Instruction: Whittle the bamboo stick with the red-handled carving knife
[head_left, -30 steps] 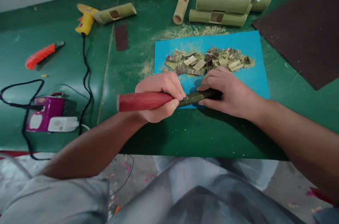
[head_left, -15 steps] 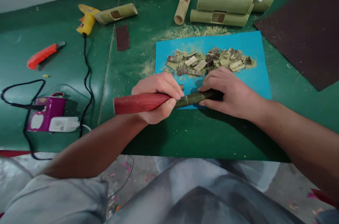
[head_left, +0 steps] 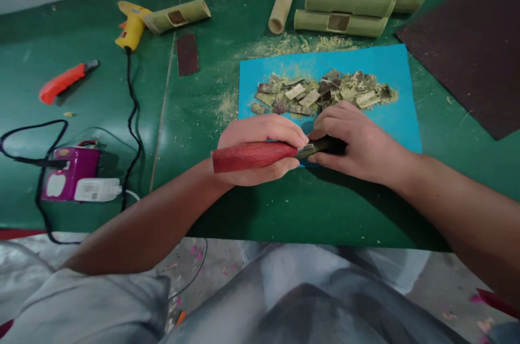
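Observation:
My left hand (head_left: 260,132) is closed around a carving knife, its red wooden handle (head_left: 254,157) pointing back to the left. The knife's short metal blade (head_left: 304,151) lies against a dark green bamboo piece (head_left: 320,145), mostly hidden by my fingers. Gripping that piece from the right is my right hand (head_left: 353,141), thumb below and fingers above. Both hands are over the near edge of a blue sheet (head_left: 408,116). Just beyond them, a heap of bamboo chips and shavings (head_left: 309,96) covers its middle.
Cut bamboo tubes (head_left: 341,23) lie along the back. On the left are a yellow glue gun (head_left: 133,27), an orange utility knife (head_left: 65,83) and a purple power box (head_left: 69,173) with cords. A small brown sandpaper piece (head_left: 187,55) and a large dark sheet (head_left: 467,46) flank the blue sheet.
My left hand and the knife have slid right along the bamboo piece, close to my right hand. My right hand keeps its hold in nearly the same place.

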Demonstrator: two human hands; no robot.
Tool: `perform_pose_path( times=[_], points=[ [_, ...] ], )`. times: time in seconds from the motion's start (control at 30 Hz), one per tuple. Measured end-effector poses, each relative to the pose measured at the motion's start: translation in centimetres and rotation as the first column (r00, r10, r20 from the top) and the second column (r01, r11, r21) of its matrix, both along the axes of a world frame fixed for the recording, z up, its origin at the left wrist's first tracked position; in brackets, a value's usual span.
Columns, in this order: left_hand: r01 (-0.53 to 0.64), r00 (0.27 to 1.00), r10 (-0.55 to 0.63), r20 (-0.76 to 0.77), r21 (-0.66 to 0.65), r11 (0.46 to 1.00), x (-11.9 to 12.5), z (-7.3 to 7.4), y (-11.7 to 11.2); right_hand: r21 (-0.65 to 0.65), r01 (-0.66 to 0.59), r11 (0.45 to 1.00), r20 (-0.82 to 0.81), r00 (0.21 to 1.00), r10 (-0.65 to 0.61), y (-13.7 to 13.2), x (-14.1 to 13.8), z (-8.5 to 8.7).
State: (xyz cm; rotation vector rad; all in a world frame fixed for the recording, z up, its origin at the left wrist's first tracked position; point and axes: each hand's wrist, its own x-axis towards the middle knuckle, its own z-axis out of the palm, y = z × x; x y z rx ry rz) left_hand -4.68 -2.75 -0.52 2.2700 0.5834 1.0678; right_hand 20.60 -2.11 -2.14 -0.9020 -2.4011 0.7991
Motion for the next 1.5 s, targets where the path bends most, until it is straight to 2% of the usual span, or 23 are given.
perform_pose_path(
  times=[0.13,0.27,0.43,1.03,1.33,1.5],
  points=[
    [-0.011,1.000,0.011,0.028,0.003,1.000,0.5,0.0,-0.1,0.008,-0.002,1.000,-0.004,1.000,0.002,0.0,0.1,-0.1],
    [-0.012,0.990,0.013,0.140,-0.010,1.000,0.6,-0.1,-0.1,0.014,-0.004,1.000,0.001,1.000,0.004,0.0,0.2,-0.2],
    [-0.018,0.976,0.009,0.218,0.043,0.999,0.4,-0.4,-0.1,0.006,0.000,1.000,-0.003,1.000,0.000,-0.1,0.2,-0.2],
    [-0.051,0.976,0.046,0.211,0.018,0.999,0.0,-0.5,-0.3,0.005,0.007,1.000,-0.001,1.000,-0.007,-0.1,0.1,-0.2],
    [-0.126,0.960,0.121,0.254,0.005,0.992,0.0,-1.0,-0.4,0.013,0.011,1.000,0.002,1.000,-0.011,-0.1,0.1,-0.3],
    [-0.160,0.955,0.145,0.258,0.040,0.986,0.1,-1.0,-0.4,0.010,0.004,1.000,-0.003,1.000,-0.004,-0.1,0.1,-0.4]
  ],
)
